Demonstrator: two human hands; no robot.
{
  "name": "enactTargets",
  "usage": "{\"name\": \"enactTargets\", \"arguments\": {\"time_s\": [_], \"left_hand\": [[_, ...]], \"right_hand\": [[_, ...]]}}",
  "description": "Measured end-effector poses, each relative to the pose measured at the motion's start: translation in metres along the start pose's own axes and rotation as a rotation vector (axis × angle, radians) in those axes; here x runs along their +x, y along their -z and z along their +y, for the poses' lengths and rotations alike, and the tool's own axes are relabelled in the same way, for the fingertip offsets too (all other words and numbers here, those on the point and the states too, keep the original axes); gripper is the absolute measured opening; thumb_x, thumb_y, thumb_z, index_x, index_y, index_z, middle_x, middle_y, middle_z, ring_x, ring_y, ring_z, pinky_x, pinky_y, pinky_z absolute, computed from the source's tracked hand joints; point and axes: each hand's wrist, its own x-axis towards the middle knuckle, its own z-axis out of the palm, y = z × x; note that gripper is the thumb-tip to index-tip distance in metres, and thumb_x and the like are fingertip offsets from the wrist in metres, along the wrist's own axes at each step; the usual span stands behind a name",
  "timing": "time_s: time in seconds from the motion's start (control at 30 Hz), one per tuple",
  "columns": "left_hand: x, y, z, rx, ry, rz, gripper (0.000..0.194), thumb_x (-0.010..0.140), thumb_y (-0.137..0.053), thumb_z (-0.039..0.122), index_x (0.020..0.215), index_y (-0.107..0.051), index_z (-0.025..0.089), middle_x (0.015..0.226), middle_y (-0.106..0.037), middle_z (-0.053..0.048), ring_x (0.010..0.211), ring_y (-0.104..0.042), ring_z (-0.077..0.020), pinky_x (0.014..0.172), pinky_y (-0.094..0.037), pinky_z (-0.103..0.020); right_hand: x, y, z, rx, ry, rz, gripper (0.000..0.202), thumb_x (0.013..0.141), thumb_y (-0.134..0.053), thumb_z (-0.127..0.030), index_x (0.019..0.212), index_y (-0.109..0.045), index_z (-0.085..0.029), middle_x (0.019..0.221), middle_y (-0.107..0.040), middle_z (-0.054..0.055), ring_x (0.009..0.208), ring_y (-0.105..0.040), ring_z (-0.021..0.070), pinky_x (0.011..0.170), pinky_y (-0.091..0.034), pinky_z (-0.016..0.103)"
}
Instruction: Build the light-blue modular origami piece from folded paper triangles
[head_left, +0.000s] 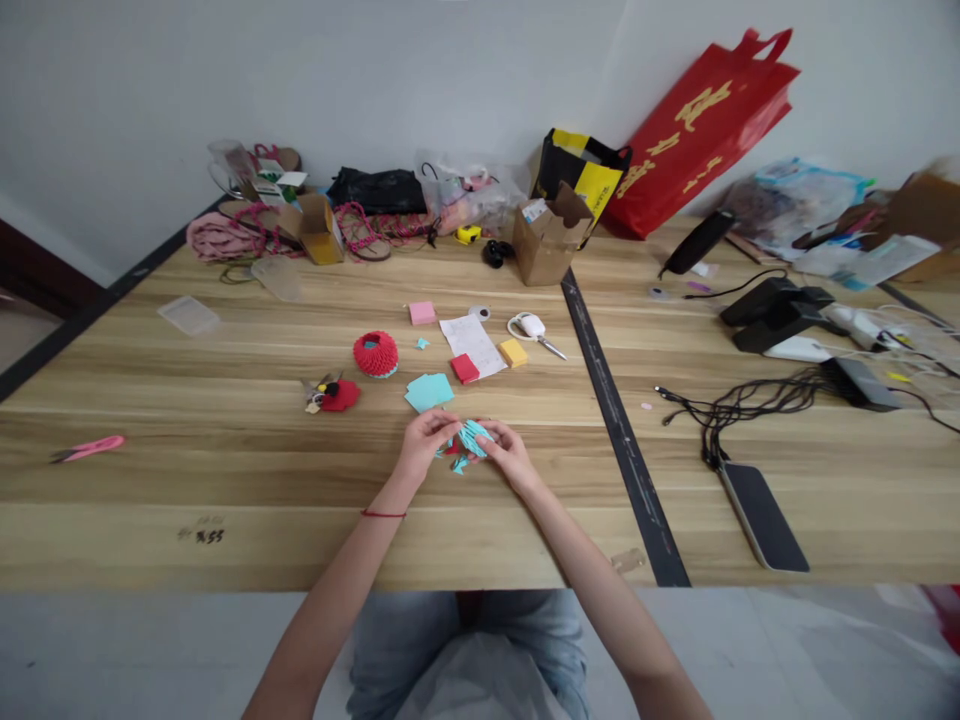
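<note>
My right hand (pixel 508 452) is closed round a small turquoise cluster of folded paper pieces (pixel 474 438), just above the table's front part. At the cluster's left side, my left hand (pixel 426 440) has its thumb and fingers pinched together; a bit of turquoise folded paper shows at the fingertips, its shape mostly hidden. Loose turquoise folded pieces (pixel 460 465) and a bit of red paper lie beneath and between the hands. Just beyond them is a spread stack of turquoise paper sheets (pixel 430 392). A round red folded-paper piece with a turquoise base (pixel 376 354) stands farther back left.
Red (pixel 465 369), yellow (pixel 514 352) and pink paper stacks (pixel 421 313) lie around a written sheet (pixel 480 340). Scissors (pixel 551 347) point right. Pink-handled snips (pixel 88 449) lie far left. Boxes and bags line the wall; cables (pixel 757 400) and a phone-like device (pixel 765 515) occupy the right.
</note>
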Motion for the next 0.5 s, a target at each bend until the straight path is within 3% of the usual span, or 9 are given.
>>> {"name": "enactTargets", "arguments": {"time_s": [0.2, 0.5], "left_hand": [[-0.002, 0.001, 0.006, 0.108, -0.097, -0.045, 0.024, 0.055, -0.079, 0.026, 0.07, -0.064, 0.015, 0.067, -0.065, 0.0, 0.061, -0.058, -0.0108, 0.058, -0.047, -0.022], [0.003, 0.01, 0.005, 0.211, -0.172, -0.094, 0.023, 0.057, -0.078, 0.025, 0.072, -0.065, 0.015, 0.071, -0.067, -0.002, 0.067, -0.062, -0.0143, 0.064, -0.05, -0.025]], "right_hand": [[0.001, 0.0, 0.002, 0.014, -0.002, 0.006, 0.036, 0.066, -0.076, -0.04, 0.095, -0.066, -0.021, 0.078, -0.071, 0.001, 0.065, -0.066, 0.0182, 0.063, -0.057, 0.033], [0.0, 0.003, -0.001, -0.009, 0.023, -0.069, 0.04, 0.066, -0.076, -0.035, 0.104, -0.068, -0.023, 0.099, -0.07, 0.002, 0.084, -0.065, 0.019, 0.079, -0.056, 0.035]]}}
